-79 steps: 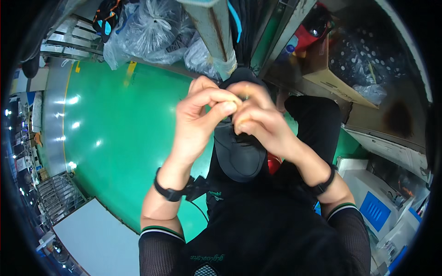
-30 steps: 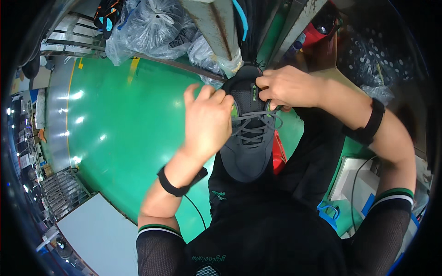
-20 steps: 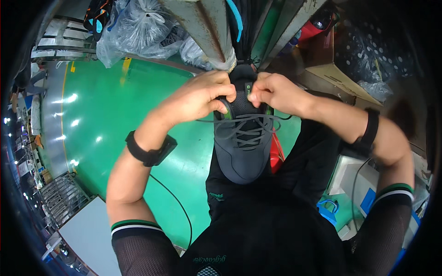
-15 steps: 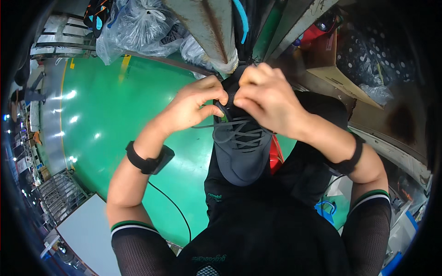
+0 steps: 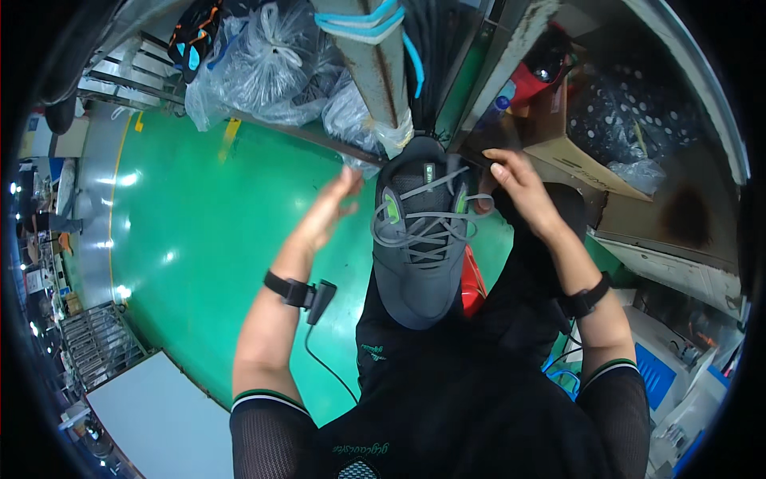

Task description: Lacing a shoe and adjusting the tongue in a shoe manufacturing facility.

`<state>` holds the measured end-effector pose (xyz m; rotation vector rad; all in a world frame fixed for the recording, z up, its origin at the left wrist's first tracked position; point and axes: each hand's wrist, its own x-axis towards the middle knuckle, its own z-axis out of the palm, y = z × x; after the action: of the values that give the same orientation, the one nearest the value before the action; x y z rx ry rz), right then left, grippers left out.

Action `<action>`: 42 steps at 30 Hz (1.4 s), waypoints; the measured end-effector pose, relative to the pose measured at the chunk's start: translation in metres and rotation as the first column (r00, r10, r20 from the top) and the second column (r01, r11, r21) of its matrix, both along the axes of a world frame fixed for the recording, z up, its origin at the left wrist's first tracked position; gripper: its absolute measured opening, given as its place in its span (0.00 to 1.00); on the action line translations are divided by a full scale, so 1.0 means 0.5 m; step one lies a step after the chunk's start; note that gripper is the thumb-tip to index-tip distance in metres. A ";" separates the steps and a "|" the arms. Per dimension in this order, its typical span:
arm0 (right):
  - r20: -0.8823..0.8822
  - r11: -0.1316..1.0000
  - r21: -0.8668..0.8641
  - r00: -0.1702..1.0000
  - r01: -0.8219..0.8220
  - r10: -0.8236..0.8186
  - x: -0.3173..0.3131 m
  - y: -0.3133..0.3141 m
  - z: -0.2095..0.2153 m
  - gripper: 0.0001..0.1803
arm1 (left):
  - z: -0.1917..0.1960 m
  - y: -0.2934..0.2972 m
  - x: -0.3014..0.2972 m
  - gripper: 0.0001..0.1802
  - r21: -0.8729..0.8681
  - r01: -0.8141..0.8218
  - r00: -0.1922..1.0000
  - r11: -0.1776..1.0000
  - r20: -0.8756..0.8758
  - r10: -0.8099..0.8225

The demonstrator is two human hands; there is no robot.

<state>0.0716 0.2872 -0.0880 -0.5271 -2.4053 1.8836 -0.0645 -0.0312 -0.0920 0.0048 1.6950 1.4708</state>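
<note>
A dark grey sneaker point(image 5: 419, 287) rests on my black-trousered thigh, its toe toward me. Its tongue, open collar and green-marked upper eyelet tabs are in full sight. The grey shoelace point(image 5: 431, 215) runs criss-cross through the lower eyelets and lies in loose, untied loops on top. My left hand point(image 5: 331, 206) hovers in the air left of the shoe, apart from it, fingers open and holding nothing. To the right of the collar is my right hand point(image 5: 523, 188), also open, thumb and forefinger spread; a lace loop lies close to its lower fingers, which are partly hidden.
A rusty metal post point(image 5: 383, 72) stands just beyond the shoe, with clear plastic bags point(image 5: 275, 64) to its left. At the right, a cardboard box point(image 5: 586, 160) holds a dotted black bag. Green floor point(image 5: 199, 239) spreads left, bounded below by a white board point(image 5: 163, 415).
Both hands have let go of the shoe's collar area and drawn apart to either side. The tongue and collar now show, and the laces lie loose.
</note>
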 end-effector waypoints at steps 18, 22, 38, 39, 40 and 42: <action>-0.632 0.937 0.348 0.744 0.021 0.218 0.149 0.030 0.510 0.18 | 0.759 0.076 0.149 0.25 -0.227 0.105 0.065 0.968 -0.970 -0.235; -0.817 0.729 0.466 0.560 0.501 0.138 0.173 0.133 0.604 0.16 | 0.795 0.247 -0.124 0.25 -0.386 -0.379 -0.389 0.841 -0.758 -0.523; -0.765 0.641 0.317 0.588 0.699 -0.263 0.125 0.321 0.641 0.11 | 0.793 0.546 -0.426 0.43 -0.629 0.292 0.017 0.721 -0.750 -0.661; -0.805 0.712 0.016 0.431 0.702 -0.407 0.126 0.326 0.637 0.12 | 0.804 0.507 -0.381 0.43 -0.634 0.284 0.023 0.719 -0.746 -0.666; -0.857 0.721 -0.078 0.323 0.689 -0.401 0.143 0.326 0.646 0.13 | 0.812 0.466 -0.339 0.39 -0.626 0.184 -0.050 0.758 -0.776 -0.628; -0.925 0.700 -0.131 0.168 0.703 -0.342 0.189 0.278 0.663 0.14 | 0.814 0.379 -0.250 0.29 -0.461 0.101 -0.164 0.882 -0.882 -0.442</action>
<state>0.1661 0.4260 0.2435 -0.1481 -1.3693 0.9191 -0.1893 0.1582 0.3150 1.7712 2.7426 0.6780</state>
